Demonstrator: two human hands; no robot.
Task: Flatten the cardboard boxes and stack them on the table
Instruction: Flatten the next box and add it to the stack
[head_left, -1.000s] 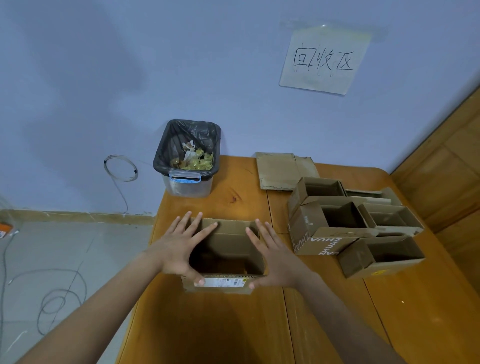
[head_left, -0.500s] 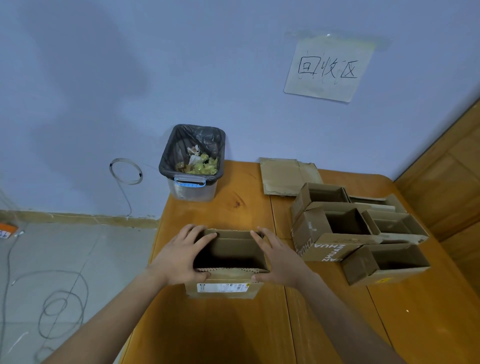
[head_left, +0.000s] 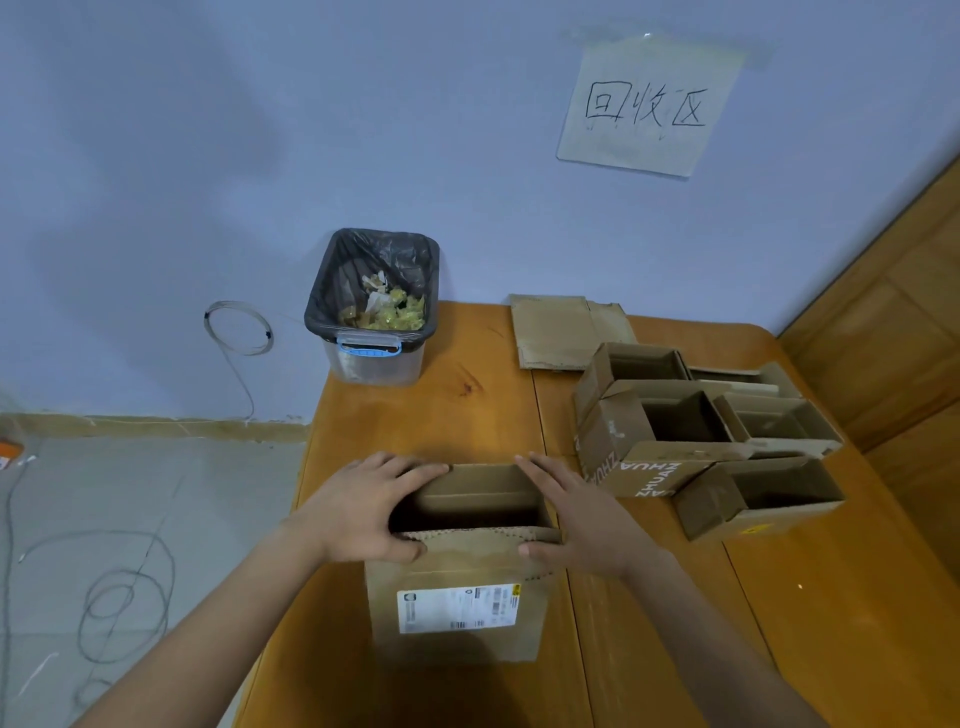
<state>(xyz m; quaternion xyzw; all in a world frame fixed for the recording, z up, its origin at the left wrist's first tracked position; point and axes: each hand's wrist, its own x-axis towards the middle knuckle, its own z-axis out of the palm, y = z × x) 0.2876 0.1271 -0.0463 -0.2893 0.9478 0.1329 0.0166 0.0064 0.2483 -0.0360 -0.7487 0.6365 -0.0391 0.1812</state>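
Observation:
An open cardboard box (head_left: 457, 597) with a white shipping label on its near face stands at the front of the wooden table (head_left: 467, 410). My left hand (head_left: 363, 509) grips its left rim, fingers over the far edge and thumb on the near wall. My right hand (head_left: 576, 519) holds the right rim the same way. Several more open boxes (head_left: 675, 447) are clustered at the right. A flattened piece of cardboard (head_left: 561, 332) lies at the back by the wall.
A bin (head_left: 374, 312) lined with a black bag and holding scraps sits at the table's back left corner. A paper sign (head_left: 649, 104) hangs on the wall. Coiled cables (head_left: 119, 597) lie on the floor at left. Wooden panelling (head_left: 893, 322) borders the right.
The box's near face with the label has come much more into view, and its opening has narrowed. Both hands stayed on its rim, now closed more around the edges.

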